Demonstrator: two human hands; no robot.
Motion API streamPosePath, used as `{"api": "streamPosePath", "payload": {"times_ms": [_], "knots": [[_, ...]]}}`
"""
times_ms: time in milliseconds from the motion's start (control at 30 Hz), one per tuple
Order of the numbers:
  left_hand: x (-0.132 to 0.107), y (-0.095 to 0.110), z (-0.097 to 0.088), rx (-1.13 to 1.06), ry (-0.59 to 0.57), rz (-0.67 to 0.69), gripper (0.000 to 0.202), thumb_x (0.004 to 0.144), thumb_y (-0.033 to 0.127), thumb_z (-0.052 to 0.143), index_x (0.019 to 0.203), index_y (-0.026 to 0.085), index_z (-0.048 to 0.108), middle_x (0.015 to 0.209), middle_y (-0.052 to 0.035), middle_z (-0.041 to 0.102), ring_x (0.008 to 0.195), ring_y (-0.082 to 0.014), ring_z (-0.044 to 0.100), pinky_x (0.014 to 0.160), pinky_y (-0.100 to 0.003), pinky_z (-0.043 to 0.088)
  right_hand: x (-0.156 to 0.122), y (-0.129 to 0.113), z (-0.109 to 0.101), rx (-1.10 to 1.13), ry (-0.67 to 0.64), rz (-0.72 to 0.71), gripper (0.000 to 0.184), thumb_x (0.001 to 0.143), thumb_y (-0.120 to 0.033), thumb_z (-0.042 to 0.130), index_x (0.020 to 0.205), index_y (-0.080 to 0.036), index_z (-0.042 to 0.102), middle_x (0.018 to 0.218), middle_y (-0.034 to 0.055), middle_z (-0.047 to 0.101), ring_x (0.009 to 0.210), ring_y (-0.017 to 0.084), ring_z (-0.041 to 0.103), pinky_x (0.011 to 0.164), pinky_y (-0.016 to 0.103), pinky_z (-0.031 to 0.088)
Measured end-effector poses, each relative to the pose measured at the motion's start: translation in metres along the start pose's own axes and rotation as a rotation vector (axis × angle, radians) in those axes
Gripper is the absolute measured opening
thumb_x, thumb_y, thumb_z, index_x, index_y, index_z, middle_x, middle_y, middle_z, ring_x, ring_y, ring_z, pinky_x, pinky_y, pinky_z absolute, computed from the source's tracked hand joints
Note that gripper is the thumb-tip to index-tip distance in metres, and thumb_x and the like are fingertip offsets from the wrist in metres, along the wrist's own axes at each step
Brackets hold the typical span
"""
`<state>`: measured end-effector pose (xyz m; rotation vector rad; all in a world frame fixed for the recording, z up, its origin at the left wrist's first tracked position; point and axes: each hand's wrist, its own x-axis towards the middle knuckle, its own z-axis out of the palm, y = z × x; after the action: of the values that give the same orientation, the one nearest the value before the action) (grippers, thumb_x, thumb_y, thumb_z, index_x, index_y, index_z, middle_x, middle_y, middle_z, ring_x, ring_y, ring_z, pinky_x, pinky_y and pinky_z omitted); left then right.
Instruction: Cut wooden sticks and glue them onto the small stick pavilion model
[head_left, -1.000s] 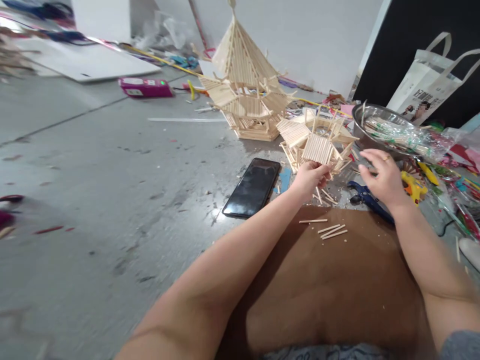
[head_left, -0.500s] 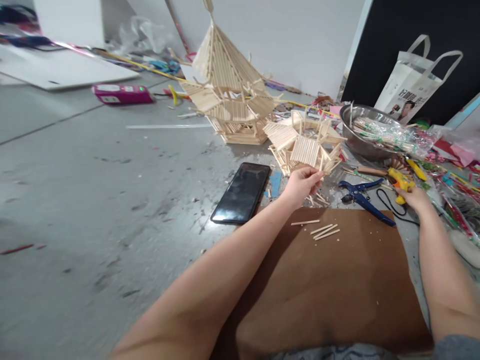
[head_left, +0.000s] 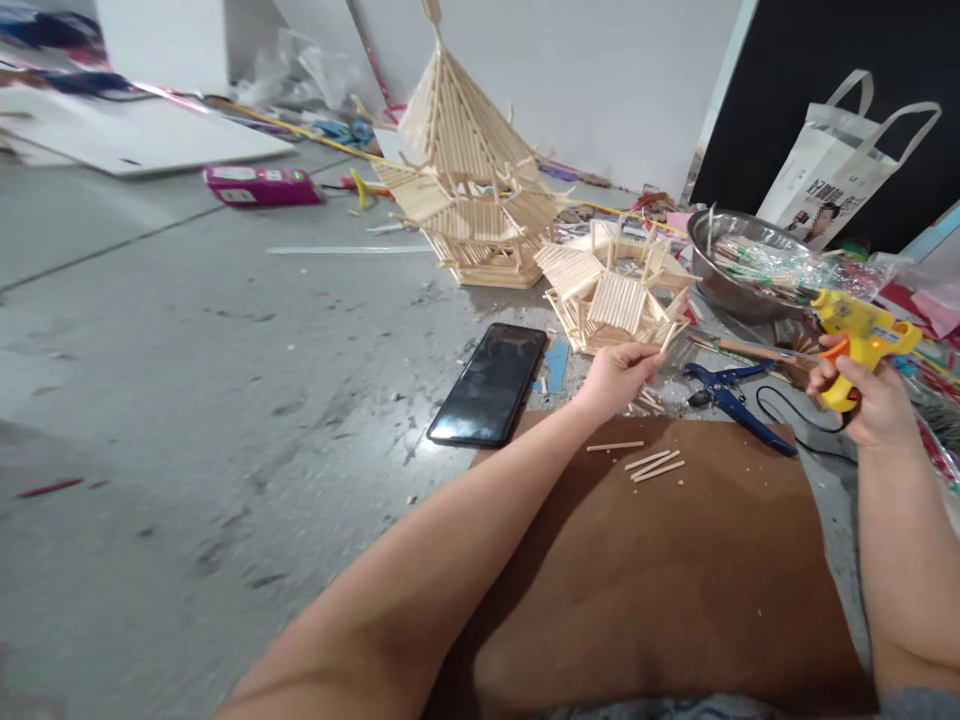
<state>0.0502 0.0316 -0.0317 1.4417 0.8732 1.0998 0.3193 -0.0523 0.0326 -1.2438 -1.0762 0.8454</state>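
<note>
My right hand [head_left: 874, 395] is wrapped round the handle of a yellow glue gun [head_left: 862, 340], lifted above the floor, its orange trigger under the fingers. My left hand [head_left: 622, 380] is closed in a pinch on a short wooden stick [head_left: 667, 337], just in front of a small pavilion model [head_left: 619, 300] built of sticks. Whether the stick touches the model I cannot tell. Several cut sticks [head_left: 654, 463] lie on a brown sheet [head_left: 675, 580] below that hand. A blue cutter [head_left: 731, 395] rests between my two hands.
Behind stands a taller stick pagoda [head_left: 480, 190]. A black phone [head_left: 487, 385] lies left of the small model. On the right are a steel bowl [head_left: 727, 290] of packed sticks and a white bag [head_left: 821, 180]. A purple power strip [head_left: 262, 186] sits far left.
My right hand has raised the glue gun off the floor, up and to the right. The left hand still pinches the stick near the small model. The view has shifted slightly.
</note>
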Motion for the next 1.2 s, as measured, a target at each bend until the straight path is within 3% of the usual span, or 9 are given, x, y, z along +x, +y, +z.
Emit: {"api": "streamPosePath", "payload": {"times_ms": [67,133,267,400,500,767,1200], "knots": [[-0.002,0.005,0.002,0.005,-0.016,0.019,0.012,0.069,0.027,0.06,0.067,0.016,0.065,0.046,0.0044,0.05,0.04,-0.0041,0.039,0.041,-0.017,0.029,-0.01,-0.005,0.021,-0.034,-0.056,-0.056,0.023,0.06,-0.023,0.068,0.082,-0.024,0.061,0.083,-0.0001,0.06,0.065,0.014,0.059,0.055,0.029,0.048],[-0.004,0.008,0.004,0.004,-0.038,0.035,0.012,0.069,0.026,0.06,0.066,0.016,0.065,0.047,0.0037,0.051,0.041,-0.0044,0.04,0.042,-0.017,0.03,-0.015,-0.007,0.037,-0.06,-0.156,-0.08,0.026,0.062,-0.022,0.067,0.087,-0.024,0.061,0.09,0.0012,0.062,0.062,0.014,0.059,0.055,0.03,0.048],[-0.005,0.006,0.005,0.022,-0.043,0.042,0.016,0.072,0.027,0.056,0.065,0.016,0.065,0.046,0.0033,0.051,0.042,-0.0048,0.04,0.042,-0.017,0.031,-0.009,-0.018,0.061,-0.142,-0.32,-0.104,0.015,0.067,-0.027,0.066,0.079,-0.019,0.061,0.08,0.0018,0.063,0.047,0.009,0.051,0.046,0.027,0.043],[-0.002,-0.001,0.002,0.027,0.031,0.037,0.015,0.072,0.028,0.056,0.07,0.016,0.066,0.046,0.004,0.051,0.04,-0.0044,0.039,0.042,-0.017,0.031,0.002,-0.032,0.084,-0.088,-0.393,-0.095,0.021,0.07,-0.039,0.062,0.077,-0.019,0.06,0.08,0.0032,0.063,0.043,0.009,0.05,0.041,0.026,0.04],[0.001,-0.003,-0.001,0.021,0.067,0.036,0.018,0.073,0.029,0.055,0.077,0.016,0.066,0.047,0.0045,0.051,0.038,-0.004,0.037,0.042,-0.017,0.031,0.001,-0.03,0.098,-0.029,-0.431,-0.081,0.023,0.068,-0.039,0.065,0.079,-0.019,0.059,0.081,0.0031,0.063,0.041,0.009,0.05,0.039,0.026,0.04],[0.005,-0.003,-0.007,0.055,0.141,0.104,0.016,0.074,0.028,0.056,0.072,0.016,0.065,0.048,0.0047,0.049,0.041,-0.0038,0.038,0.045,-0.018,0.032,0.001,-0.003,0.085,-0.052,-0.349,-0.022,0.025,0.069,-0.042,0.063,0.076,-0.019,0.057,0.071,-0.0001,0.061,0.035,0.005,0.043,0.035,0.023,0.037],[0.004,-0.007,-0.007,0.137,0.107,0.163,0.024,0.075,0.035,0.053,0.076,0.015,0.065,0.048,0.0031,0.05,0.042,-0.0045,0.039,0.043,-0.018,0.034,0.0,-0.001,0.09,-0.094,-0.28,-0.01,0.029,0.065,-0.048,0.064,0.066,-0.02,0.055,0.063,-0.0005,0.057,0.032,0.005,0.04,0.034,0.025,0.034]]}}
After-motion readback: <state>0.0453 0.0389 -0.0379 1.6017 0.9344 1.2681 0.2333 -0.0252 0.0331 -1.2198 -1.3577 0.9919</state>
